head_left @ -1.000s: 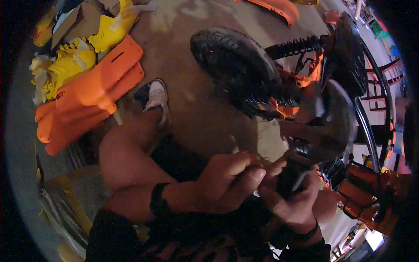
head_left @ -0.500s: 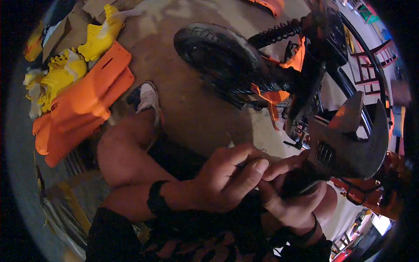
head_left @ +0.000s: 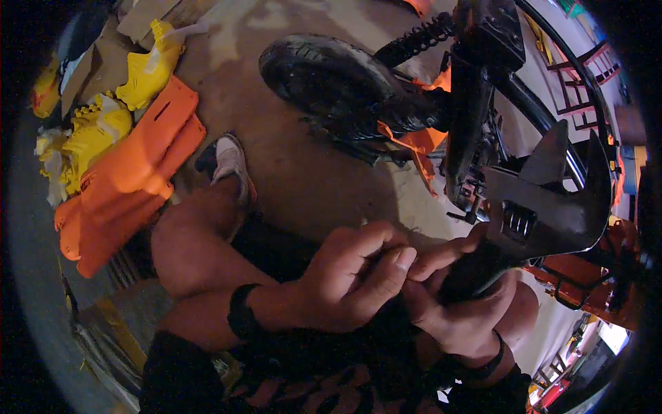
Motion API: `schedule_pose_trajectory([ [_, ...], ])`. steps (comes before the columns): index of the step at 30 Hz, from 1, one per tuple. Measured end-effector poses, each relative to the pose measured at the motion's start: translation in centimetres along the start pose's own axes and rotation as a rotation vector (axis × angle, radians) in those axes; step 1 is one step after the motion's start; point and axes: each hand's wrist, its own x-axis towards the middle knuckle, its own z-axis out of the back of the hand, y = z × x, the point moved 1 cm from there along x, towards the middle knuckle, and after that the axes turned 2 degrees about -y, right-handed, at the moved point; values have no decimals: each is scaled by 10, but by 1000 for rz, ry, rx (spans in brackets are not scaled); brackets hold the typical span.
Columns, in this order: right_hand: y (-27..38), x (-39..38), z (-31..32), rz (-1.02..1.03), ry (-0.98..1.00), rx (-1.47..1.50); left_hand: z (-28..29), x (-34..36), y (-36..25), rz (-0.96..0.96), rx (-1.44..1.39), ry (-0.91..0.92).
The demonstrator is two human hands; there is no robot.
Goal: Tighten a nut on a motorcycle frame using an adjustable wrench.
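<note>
An adjustable wrench with wide-open jaws rests in my right hand, its jaws pointing up and away from me. The fingers of that hand wrap round its dark handle, while the thumb and forefinger reach toward the other hand. My left hand is closed in a pinch, thumb pressed against curled fingers, close beside the right fingertips. Whatever sits in that pinch is hidden or too small to name. Beyond the hands stands a partly stripped motorbike with a black frame, a coil-spring shock absorber and a dirty wheel.
Orange plastic panels lie at the left, beside yellow plastic parts and cardboard. My shoe is on the brown floor. A dark red rack stands far right, and an orange piece lies at the right edge.
The view has shifted slightly, so the motorbike appears further left and up. The wrench is tilted a little differently. Both hands keep nearly the same pose.
</note>
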Motion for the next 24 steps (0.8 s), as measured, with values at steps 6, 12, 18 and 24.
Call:
schedule_pose_trajectory([
  [6, 2, 3, 0, 116, 2, -73, 1, 5, 4, -5, -22, 45],
  [12, 4, 7, -1, 90, 24, -182, 6, 9, 3, 40, 100, 131],
  [18, 0, 5, -2, 32, -50, -338, 8, 13, 3, 57, 172, 202],
  [24, 10, 8, -12, -210, -156, -196, 13, 14, 2, 116, 140, 231],
])
